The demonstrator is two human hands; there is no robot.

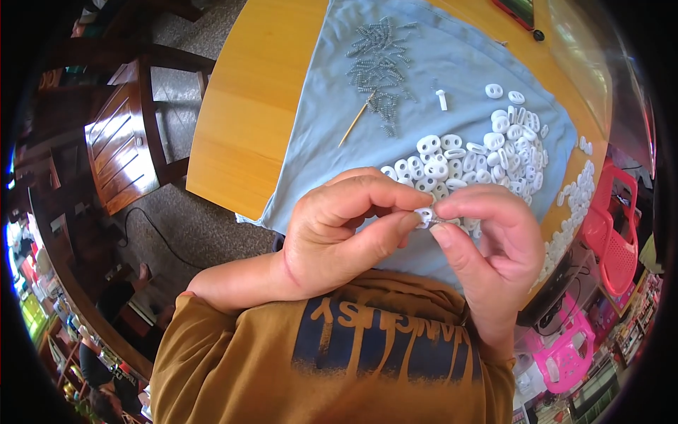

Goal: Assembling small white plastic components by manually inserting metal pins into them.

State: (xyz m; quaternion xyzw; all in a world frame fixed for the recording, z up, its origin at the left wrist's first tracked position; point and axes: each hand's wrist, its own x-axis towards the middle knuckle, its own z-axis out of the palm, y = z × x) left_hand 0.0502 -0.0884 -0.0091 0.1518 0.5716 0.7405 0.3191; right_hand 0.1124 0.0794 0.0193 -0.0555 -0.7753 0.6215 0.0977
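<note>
Close in front of my chest, my left hand (349,225) pinches a small white two-holed plastic piece (424,215), like a cord-lock part, between thumb and fingertips. My right hand (491,244) meets it from the right, thumb and forefinger closed on a thin greyish bit, apparently a small metal spring (437,220), at the piece's side. Fingertips hide much of both. Just beyond the hands lies a heap of similar white oval pieces (436,169) on a light blue cloth (304,155). Farther off is a spread of small metal springs (381,67).
A thin wooden stick (357,119) touches the springs' near edge. A white peg-like part (442,99) lies right of them. More small white parts (580,187) line the wooden table's (236,106) right edge. A wooden chair (127,141) stands left; pink plastic chairs (565,346) stand right.
</note>
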